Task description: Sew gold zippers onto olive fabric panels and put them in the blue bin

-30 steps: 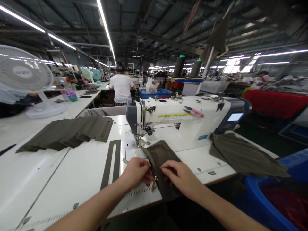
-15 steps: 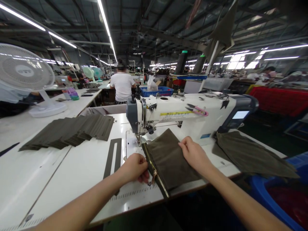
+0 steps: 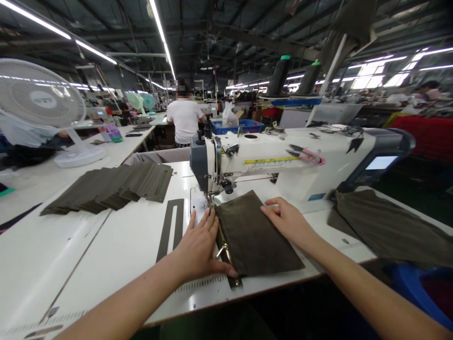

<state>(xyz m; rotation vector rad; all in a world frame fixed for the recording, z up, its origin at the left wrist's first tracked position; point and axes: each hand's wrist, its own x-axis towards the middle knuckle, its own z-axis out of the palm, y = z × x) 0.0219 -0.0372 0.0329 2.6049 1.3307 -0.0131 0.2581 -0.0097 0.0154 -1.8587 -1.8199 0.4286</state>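
Cloth panel (image 3: 264,241) lies flat on the table (image 3: 123,264), to the near side of the sewing machine (image 3: 262,151), a metal zip (image 3: 228,256) along its left edge. The left hand (image 3: 198,243) spreads its fingers over the zip; the right hand (image 3: 288,219) has its fingertips at the panel's far right edge, pinching or not I cannot tell. Lining-up looks nearly done; stitching cannot be made out. A slotted piece (image 3: 165,231) lies left, not joined on, near a larger stack (image 3: 106,189).
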